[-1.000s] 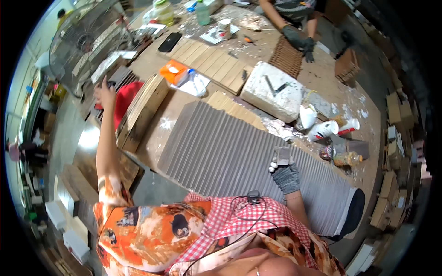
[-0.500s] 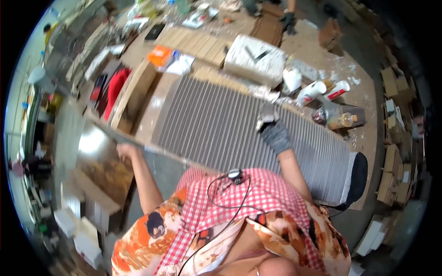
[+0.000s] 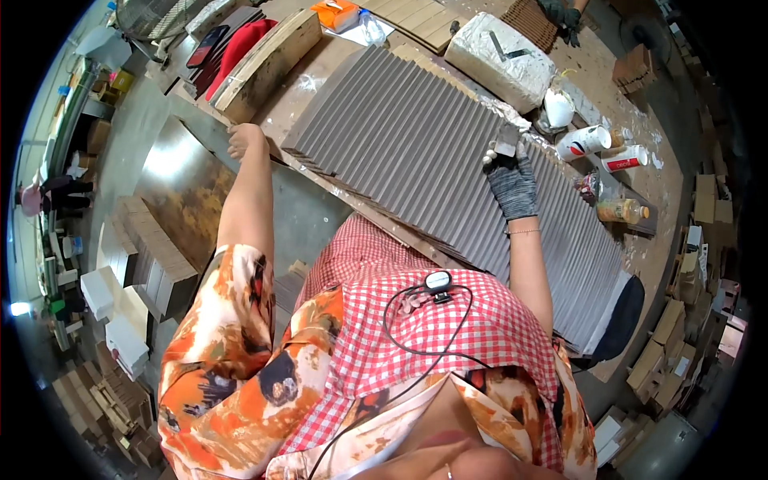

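A long row of grey ridged strips [image 3: 392, 128], packed side by side, lies across the workbench in front of me. My right hand [image 3: 512, 188], in a grey knit glove, is over the far side of the row. Its fingers close on a small flat metal scraper [image 3: 506, 141], whose pale blade points away from me. My bare left hand [image 3: 246, 142] is curled at the bench's near left edge, close to a thick wooden beam [image 3: 268, 68]. Whether it grips anything is hidden.
Beyond the strips stand a white-stained block [image 3: 504, 60], paper cups [image 3: 582, 142] and a bottle [image 3: 622, 210]. A dark rounded pad [image 3: 622, 320] sits at the row's right end. Another person's gloved hand [image 3: 562, 18] is at the far side. Stacked boards [image 3: 160, 244] stand lower left.
The view has shifted, so the bench sits higher in it. My left hand has come up closer to the bench edge by the beam. The right hand still holds the scraper over the strips.
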Tool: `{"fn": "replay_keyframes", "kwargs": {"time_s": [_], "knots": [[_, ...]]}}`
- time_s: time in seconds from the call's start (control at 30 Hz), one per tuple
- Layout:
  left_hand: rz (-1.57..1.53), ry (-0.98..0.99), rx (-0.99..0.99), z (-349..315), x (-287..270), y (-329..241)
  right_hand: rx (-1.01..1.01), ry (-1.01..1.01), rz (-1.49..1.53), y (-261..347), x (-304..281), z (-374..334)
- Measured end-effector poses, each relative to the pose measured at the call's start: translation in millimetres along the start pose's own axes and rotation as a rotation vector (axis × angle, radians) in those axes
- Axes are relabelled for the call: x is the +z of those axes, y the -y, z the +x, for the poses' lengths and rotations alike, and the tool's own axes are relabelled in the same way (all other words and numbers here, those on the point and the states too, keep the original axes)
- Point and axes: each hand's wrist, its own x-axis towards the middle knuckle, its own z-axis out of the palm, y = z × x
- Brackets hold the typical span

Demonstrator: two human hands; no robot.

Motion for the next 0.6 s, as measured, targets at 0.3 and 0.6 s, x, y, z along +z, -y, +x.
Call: {"fn": "replay_keyframes", "kwargs": {"time_s": [0.3,0.6], "knots": [[-0.055,0.036,-0.2,-4.5,18.2,12.4,0.035,-0.065,-0.513,3.0,24.4,-4.3],[-0.042,0.008,-0.117,1.9,20.6,18.2,-0.246,0.084,-1.825,-86.9,100.8,-56.9]]}}
